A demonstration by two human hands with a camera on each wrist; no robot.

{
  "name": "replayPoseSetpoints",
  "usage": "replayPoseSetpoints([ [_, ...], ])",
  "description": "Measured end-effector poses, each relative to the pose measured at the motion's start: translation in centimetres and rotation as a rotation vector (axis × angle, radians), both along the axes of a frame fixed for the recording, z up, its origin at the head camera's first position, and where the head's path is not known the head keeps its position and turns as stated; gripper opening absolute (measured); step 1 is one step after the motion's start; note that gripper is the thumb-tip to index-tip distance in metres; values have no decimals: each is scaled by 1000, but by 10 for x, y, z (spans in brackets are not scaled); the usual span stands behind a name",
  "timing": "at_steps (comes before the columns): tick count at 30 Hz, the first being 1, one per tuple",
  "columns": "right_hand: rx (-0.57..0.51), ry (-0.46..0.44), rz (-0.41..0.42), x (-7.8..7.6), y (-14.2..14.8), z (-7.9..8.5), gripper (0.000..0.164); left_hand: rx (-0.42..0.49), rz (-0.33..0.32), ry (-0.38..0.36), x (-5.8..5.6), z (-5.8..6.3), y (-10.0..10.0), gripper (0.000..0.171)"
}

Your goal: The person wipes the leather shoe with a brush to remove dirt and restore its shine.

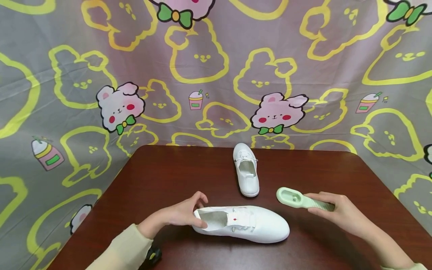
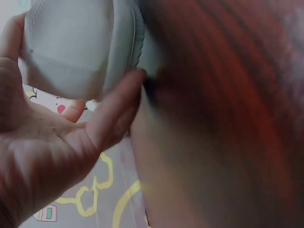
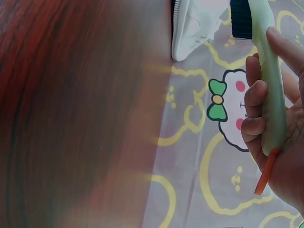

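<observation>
A white lace-up shoe (image 1: pixel 266 225) lies near the front of the table, its toe pointing right. My left hand (image 1: pixel 183 213) grips it at the heel, with the thumb on the near side and the fingers on the far side. In the left wrist view, the shoe's heel (image 2: pixel 71 47) sits between thumb and fingers. My right hand (image 1: pixel 334 208) holds a pale green shoe brush (image 1: pixel 293 198) by its handle, to the right of the shoe and apart from it. The right wrist view shows its dark bristles (image 3: pixel 241 19) and an orange loop (image 3: pixel 267 173) at the handle's end.
A second white shoe (image 1: pixel 248 180) stands farther back on the dark brown table (image 1: pixel 182 168), toe pointing away. A small black object (image 1: pixel 154 255) lies by the left sleeve. A patterned curtain (image 1: pixel 216 90) hangs behind and beside the table.
</observation>
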State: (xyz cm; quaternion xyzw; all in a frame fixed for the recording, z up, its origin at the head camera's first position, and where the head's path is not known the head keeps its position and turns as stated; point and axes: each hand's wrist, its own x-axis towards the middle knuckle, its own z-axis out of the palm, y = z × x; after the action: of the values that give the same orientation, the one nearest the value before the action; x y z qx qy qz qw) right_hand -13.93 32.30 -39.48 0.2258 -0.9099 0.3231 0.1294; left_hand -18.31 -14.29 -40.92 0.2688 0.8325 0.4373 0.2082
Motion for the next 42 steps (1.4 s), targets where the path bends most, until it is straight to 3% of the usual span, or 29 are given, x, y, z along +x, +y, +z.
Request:
replayPoseSetpoints([
  [7,6,-4,-12,-1,1,-1,34,102,44,-153,0,-2,2,60],
  [13,2,4,-14,-1,1,0,35,196,138,-205,-4,-1,8,56],
  [23,-12,16,-18,-1,3,3,36,332,300,-153,-6,0,13,59],
  [31,18,-2,-64,-1,2,5,36,355,292,-134,-2,4,16,51],
  [36,6,-6,-47,-1,2,5,36,369,319,-151,-3,6,18,38],
  [42,0,-9,-40,-1,3,3,36,361,335,-146,-4,5,19,37],
])
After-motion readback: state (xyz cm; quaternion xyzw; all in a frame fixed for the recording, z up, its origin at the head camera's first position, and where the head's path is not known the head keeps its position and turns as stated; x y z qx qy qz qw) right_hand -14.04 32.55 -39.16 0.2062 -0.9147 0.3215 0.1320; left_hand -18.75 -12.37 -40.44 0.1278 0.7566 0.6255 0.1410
